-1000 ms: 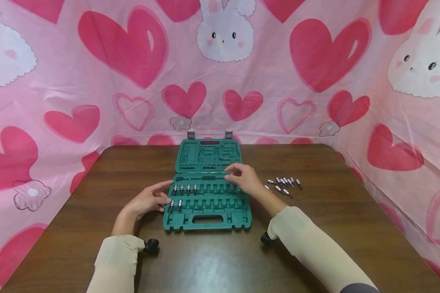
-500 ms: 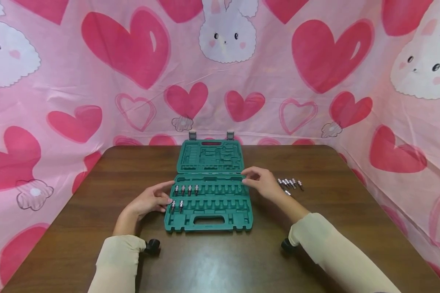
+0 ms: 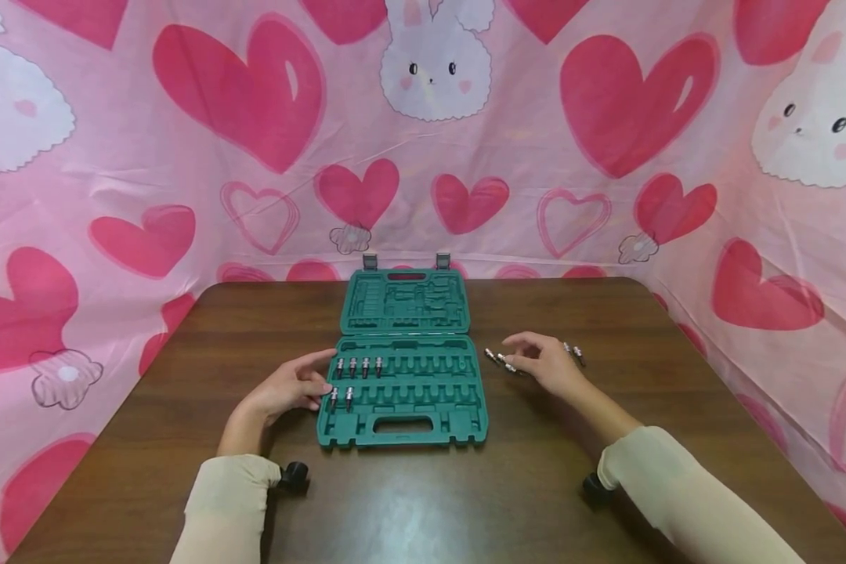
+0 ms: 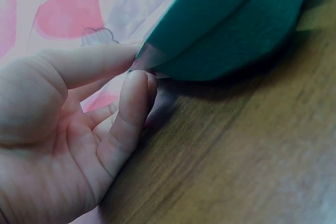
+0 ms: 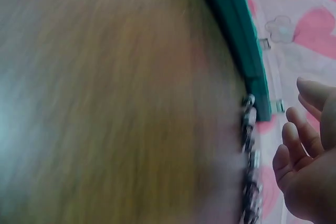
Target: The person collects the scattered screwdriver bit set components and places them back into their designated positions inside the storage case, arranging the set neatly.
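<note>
A green plastic socket case [image 3: 458,427] lies unfolded on the table, its moulded lid [image 3: 405,301] at the far side. Silver bit sockets [image 3: 352,366] with dark tips fill the left end of the upper row, several of them; two more bit sockets [image 3: 348,397] sit in the lower row. My left hand [image 3: 280,389] holds the case's left edge between thumb and fingers, close up in the left wrist view. Right of the case, my right hand [image 3: 551,366] hovers over loose bit sockets [image 3: 506,363], fingers loosely bent and holding nothing visible. It hides part of that group.
Brown wooden table [image 3: 409,501] under everything, with a pink heart-patterned cloth [image 3: 409,196] hanging behind and at both sides. Two grey latches [image 3: 442,262] stick up from the lid's far edge. More loose bit sockets [image 3: 576,354] show beyond my right hand.
My right hand has moved right, from over the case's right side to above the loose bit sockets. My left hand stays at the case's left edge.
</note>
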`<state>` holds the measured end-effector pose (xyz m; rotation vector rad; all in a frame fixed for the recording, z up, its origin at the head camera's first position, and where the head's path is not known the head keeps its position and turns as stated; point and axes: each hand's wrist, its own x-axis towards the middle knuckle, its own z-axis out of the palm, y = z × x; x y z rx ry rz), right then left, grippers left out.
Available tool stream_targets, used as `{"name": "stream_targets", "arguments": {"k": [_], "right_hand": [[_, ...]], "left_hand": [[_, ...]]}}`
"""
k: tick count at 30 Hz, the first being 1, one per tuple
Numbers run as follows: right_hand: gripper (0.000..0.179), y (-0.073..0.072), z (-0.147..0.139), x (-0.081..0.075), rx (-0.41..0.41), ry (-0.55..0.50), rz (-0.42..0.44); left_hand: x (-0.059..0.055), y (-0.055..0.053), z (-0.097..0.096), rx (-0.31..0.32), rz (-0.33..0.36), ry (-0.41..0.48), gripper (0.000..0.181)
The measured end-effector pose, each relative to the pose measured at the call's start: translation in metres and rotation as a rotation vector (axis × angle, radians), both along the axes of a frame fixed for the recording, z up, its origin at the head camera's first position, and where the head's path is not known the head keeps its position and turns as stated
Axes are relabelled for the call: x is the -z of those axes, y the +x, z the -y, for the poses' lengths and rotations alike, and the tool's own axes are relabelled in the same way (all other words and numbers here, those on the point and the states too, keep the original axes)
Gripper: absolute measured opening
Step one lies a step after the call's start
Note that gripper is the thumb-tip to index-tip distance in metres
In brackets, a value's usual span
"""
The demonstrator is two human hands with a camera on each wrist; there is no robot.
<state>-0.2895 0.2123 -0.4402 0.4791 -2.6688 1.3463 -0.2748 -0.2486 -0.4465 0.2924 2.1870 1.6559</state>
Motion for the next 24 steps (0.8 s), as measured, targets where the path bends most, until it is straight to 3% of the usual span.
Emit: {"name": "stream_targets", "arguments": {"k": [13,24], "right_hand": [[0.022,0.008,-0.032,0.019,0.053,0.090,-0.055],[0.024,0.016,-0.054,0.023,0.104,0.165,-0.097]], "left_hand": [[0.000,0.001,0.001,-0.004,0.002,0.000,0.067],[0.001,0.000,0.001,-0.001,-0.003,-0.003,0.066]]}}
